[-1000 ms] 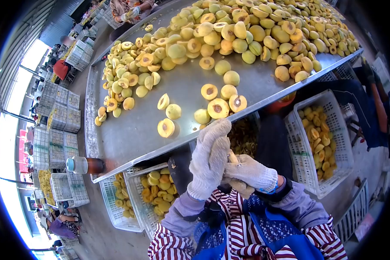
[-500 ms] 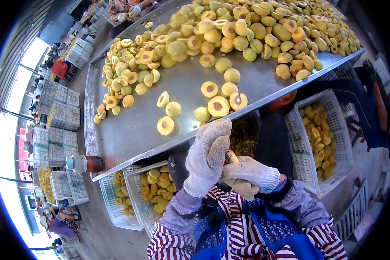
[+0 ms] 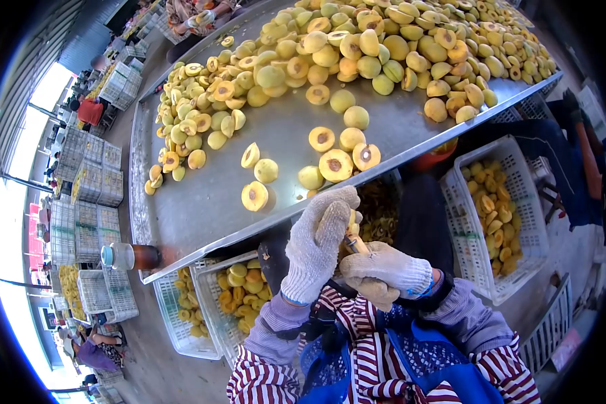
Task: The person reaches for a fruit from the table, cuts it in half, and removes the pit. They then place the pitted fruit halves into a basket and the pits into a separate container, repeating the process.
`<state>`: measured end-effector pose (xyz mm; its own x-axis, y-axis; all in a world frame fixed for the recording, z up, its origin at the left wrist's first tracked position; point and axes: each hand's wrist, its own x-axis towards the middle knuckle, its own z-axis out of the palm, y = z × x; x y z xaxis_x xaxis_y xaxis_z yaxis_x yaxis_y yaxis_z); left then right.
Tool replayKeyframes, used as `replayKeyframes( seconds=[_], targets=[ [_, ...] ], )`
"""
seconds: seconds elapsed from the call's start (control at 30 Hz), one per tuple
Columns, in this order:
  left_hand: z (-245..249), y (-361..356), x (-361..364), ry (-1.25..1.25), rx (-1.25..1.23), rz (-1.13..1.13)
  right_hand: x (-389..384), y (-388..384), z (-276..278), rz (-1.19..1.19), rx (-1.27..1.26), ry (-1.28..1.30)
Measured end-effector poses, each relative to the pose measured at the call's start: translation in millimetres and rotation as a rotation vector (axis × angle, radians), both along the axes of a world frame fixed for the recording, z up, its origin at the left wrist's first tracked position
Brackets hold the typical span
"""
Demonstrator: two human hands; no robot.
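My left hand (image 3: 322,242), in a whitish knit glove, is closed around a piece of yellow fruit (image 3: 354,219), mostly hidden by the fingers. Against it, my right hand (image 3: 389,271), gloved too, grips a small tool (image 3: 357,244) with a light wooden-looking handle and a dark metal part that touches or nearly touches the fruit. Both hands are just off the near edge of the metal table (image 3: 215,209). Beyond them lie halved fruits with brown centres, one of them a large half (image 3: 335,165) by the edge.
A big heap of fruit (image 3: 397,47) covers the table's far side. White crates of fruit stand below, left (image 3: 205,283) and right (image 3: 528,222). A jar of dark liquid (image 3: 145,256) is at the left corner. Another person's gloved hands (image 3: 202,19) show at the top.
My left hand has shifted slightly and its fingers have rolled, so yellow fruit now shows between them. The tool in my right hand has moved a little left. The view has shifted slightly.
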<state>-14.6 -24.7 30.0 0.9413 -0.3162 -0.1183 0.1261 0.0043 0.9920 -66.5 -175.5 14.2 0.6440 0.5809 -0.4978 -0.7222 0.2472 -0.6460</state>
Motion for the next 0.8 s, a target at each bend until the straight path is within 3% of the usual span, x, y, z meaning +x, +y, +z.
replayKeyframes(
  seconds=[0.1,0.2,0.3,0.33,0.4,0.53,0.63,0.67,0.77,0.8],
  targets=[
    [-5.8,3.8,5.7,-0.738,0.357,-0.031,-4.5,-5.2,0.0,0.035,0.325,0.118],
    [3.3,1.6,3.5,-0.481,0.222,-0.122,-10.4,-4.4,-8.7,0.016,0.510,0.210],
    [1.7,4.9,4.2,-0.163,-0.029,-0.206,-11.1,-6.0,-4.8,0.034,0.470,0.149],
    [-0.3,5.9,5.8,-0.308,-0.004,-0.232,-12.7,-5.6,-7.0,0.021,0.457,0.141],
    [-1.2,7.0,1.6,-0.336,-0.085,-0.233,-18.4,-3.0,-13.9,-0.003,0.433,0.131],
    [11.6,0.9,2.1,-0.187,-0.188,-0.304,-19.4,-6.4,-8.0,0.015,0.823,0.416],
    [6.4,1.1,4.1,-0.376,-0.106,-0.301,-29.0,-5.6,-42.2,0.025,1.072,0.509],
    [3.1,1.3,8.7,-0.594,-0.025,-0.317,-42.5,-5.8,-67.2,-0.003,1.116,0.586],
    [8.4,2.8,12.4,-0.804,0.115,-0.282,-38.7,11.5,-76.1,0.103,1.355,0.730],
    [3.8,1.8,11.4,-0.681,0.007,-0.283,-31.1,26.4,-79.0,0.241,1.535,0.612]
  ],
)
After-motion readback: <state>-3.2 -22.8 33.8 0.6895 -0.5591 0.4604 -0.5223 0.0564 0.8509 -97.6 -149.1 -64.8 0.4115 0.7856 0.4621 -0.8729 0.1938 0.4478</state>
